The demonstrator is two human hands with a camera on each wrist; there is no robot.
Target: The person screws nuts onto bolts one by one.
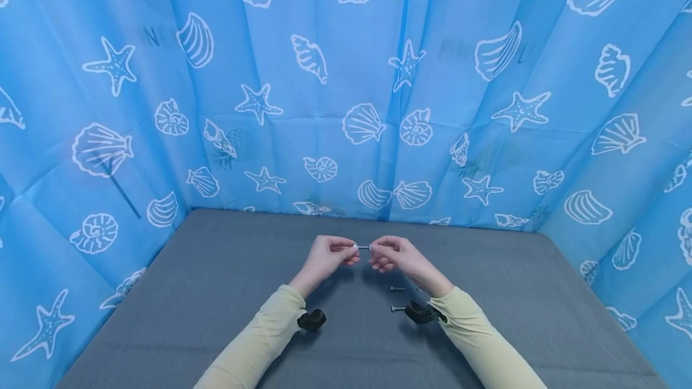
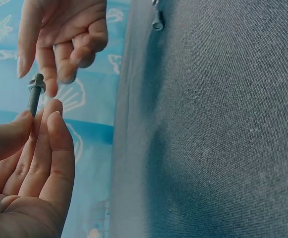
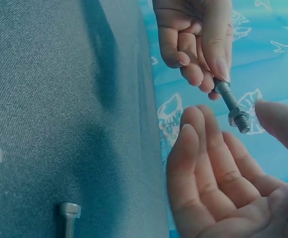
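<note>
My left hand (image 1: 330,254) pinches the head end of a metal bolt (image 3: 228,96) between thumb and fingers, above the grey table. A hex nut (image 3: 234,117) sits on the bolt's thread, close to its free tip. Around that end is my right hand (image 1: 397,256), its thumb and fingers parted and only gently bent. In both wrist views a gap shows between the right thumb and the nut, so the right hand holds nothing. The left hand's fingertips hide the bolt head in the left wrist view.
Two loose bolts, an upper one (image 1: 397,289) and a lower one (image 1: 398,309), lie on the grey table (image 1: 216,293) near the right forearm. A small metal piece (image 1: 418,289) is beside them, partly hidden by the wrist. A blue shell-patterned curtain (image 1: 324,95) surrounds the table.
</note>
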